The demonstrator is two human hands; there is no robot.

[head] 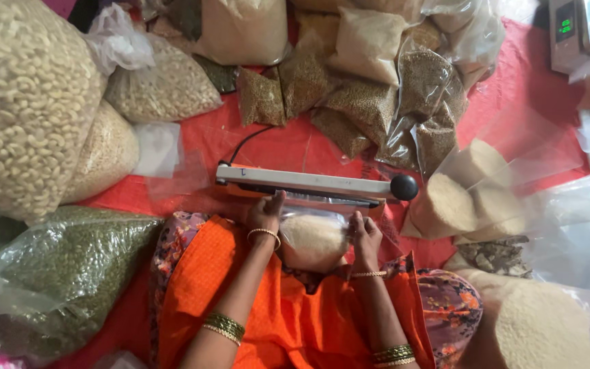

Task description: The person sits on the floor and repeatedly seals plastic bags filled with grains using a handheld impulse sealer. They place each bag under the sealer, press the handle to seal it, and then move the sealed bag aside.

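Big bag of cashews, green lentil bag, brown seed packets, weighing scale, red mat.

A small clear bag of pale grain is lying at centre, just below an orange sealing machine. Large clear sacks of cream cashews and green lentils are crowding the left. Small packets of brown seeds are piling up behind. Open bags of white grain are sitting at right, and a glowing green screen is showing top right.
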